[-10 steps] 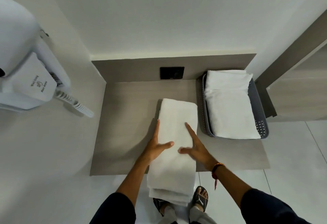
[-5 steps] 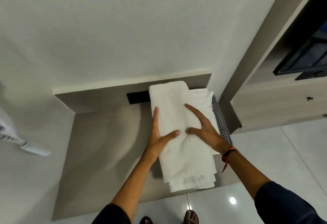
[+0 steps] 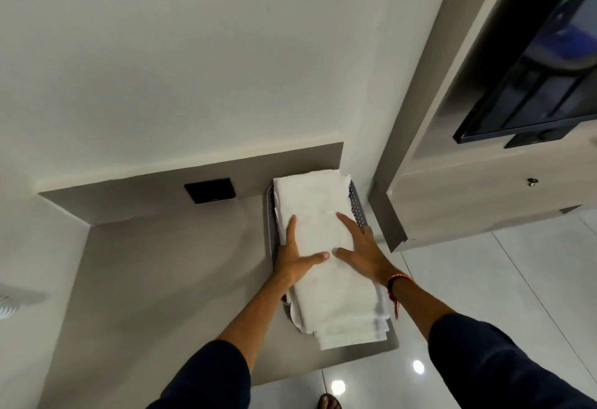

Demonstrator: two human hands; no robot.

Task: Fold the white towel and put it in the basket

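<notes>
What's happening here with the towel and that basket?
A person is setting a folded white towel into a grey basket at the right end of a counter. The left hand and the right hand each have a grip on a long side of the towel, thumbs on top. The towel lies along the basket, over another white towel already inside, and its near end sticks out past the basket's front.
</notes>
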